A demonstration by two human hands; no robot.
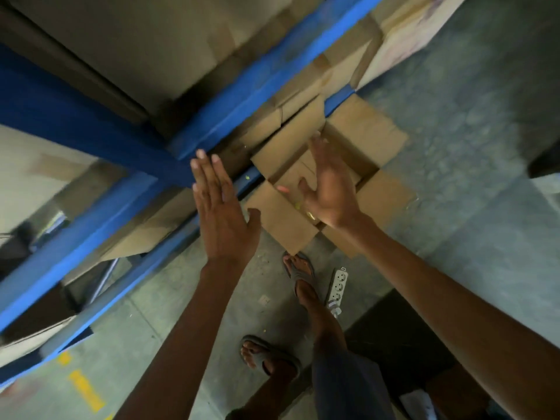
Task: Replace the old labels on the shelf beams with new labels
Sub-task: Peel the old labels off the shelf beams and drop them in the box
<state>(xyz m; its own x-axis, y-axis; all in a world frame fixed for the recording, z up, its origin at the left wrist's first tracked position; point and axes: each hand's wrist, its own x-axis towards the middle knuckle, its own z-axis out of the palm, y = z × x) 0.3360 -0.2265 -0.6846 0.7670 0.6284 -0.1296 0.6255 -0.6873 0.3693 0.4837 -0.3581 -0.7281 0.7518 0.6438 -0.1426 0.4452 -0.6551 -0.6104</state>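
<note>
Blue shelf beams (266,77) run diagonally across the view, with a lower blue beam (75,237) at the left; no label on them can be made out in the blur. My left hand (221,213) is held flat with fingers straight, close to the spot where the beams meet. My right hand (330,189) is spread above an open cardboard box (281,219) on the floor. Small yellowish bits (298,205) show between the hands, beside my right palm. Neither hand holds anything.
Cardboard boxes (145,43) fill the shelves behind the beams. On the concrete floor lie a white power strip (338,287) and yellow floor marks (86,389). My feet in sandals (298,271) stand just in front of the open box. A dark mat (403,338) lies at the right.
</note>
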